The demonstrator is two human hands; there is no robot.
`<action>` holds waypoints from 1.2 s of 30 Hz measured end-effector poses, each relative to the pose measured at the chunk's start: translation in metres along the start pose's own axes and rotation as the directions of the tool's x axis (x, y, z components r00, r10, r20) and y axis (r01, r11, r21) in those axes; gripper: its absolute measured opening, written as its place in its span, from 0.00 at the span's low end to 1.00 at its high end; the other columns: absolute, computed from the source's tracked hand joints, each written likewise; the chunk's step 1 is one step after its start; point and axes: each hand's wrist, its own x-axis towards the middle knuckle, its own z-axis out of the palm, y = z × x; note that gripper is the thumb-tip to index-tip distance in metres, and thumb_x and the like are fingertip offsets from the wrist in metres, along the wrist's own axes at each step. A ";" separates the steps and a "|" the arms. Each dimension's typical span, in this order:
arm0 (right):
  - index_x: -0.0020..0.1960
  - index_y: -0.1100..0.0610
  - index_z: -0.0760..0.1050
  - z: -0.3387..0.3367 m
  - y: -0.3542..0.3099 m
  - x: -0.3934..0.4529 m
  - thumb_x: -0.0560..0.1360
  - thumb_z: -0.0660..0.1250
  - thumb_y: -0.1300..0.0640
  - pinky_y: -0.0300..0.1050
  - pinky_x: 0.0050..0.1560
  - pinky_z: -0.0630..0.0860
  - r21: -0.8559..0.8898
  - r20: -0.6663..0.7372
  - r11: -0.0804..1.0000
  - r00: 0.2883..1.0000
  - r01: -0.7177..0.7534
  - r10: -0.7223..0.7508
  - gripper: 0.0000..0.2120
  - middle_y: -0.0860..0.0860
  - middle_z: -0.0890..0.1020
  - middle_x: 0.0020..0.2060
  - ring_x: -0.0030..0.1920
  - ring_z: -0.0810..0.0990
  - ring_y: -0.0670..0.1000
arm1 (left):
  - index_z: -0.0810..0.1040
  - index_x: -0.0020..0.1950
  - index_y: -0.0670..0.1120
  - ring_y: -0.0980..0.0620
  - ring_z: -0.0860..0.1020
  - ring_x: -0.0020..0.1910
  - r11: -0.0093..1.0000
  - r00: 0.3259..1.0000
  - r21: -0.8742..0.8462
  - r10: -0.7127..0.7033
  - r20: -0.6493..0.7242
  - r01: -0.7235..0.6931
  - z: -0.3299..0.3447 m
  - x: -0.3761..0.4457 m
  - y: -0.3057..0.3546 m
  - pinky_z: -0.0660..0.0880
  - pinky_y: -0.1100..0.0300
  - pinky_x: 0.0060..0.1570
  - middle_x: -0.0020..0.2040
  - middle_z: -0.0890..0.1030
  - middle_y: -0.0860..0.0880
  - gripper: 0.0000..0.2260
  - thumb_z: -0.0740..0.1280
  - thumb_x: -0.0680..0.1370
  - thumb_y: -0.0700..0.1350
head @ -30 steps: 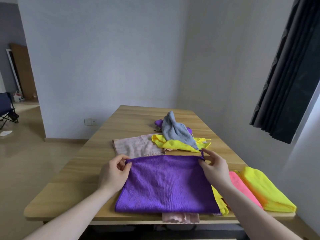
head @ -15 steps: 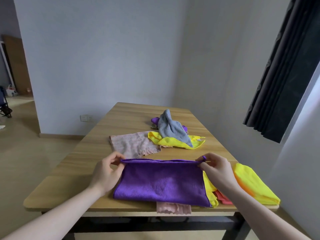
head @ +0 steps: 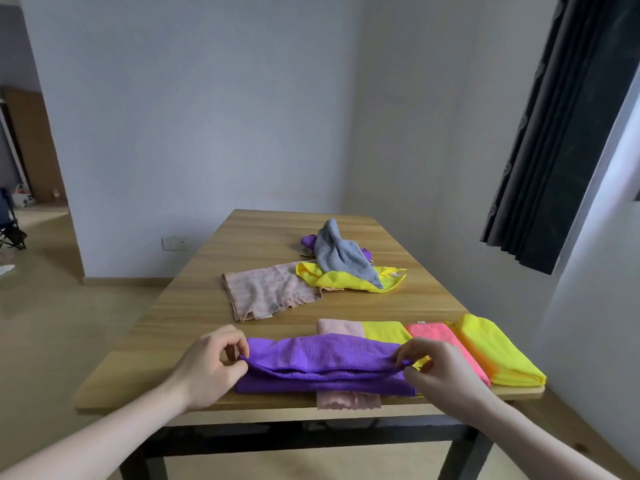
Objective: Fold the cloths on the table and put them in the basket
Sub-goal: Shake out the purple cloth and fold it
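Since the earlier frames both hands have pulled the purple cloth's (head: 325,355) far edge toward the near counter (head: 194,299) edge, left hand (head: 211,365) and right hand (head: 440,372) fingers pinching its two corners, the cloth lying half-folded.

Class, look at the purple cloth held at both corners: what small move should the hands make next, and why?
Probably lower the pinched edge onto the near edge: the left hand and right hand hold the purple cloth half folded, its top layer raised.

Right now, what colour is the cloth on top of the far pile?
Grey, clearest in the head view.
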 end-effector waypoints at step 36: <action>0.83 0.45 0.47 0.089 -0.007 0.029 0.76 0.39 0.27 0.61 0.79 0.40 -0.407 0.138 0.912 0.984 -0.051 0.116 0.40 0.47 0.52 0.82 0.82 0.46 0.52 | 0.39 0.83 0.57 0.54 0.39 0.82 0.873 0.887 0.469 -0.104 0.450 -0.136 0.080 0.020 0.043 0.37 0.52 0.80 0.83 0.41 0.54 0.39 0.40 0.77 0.75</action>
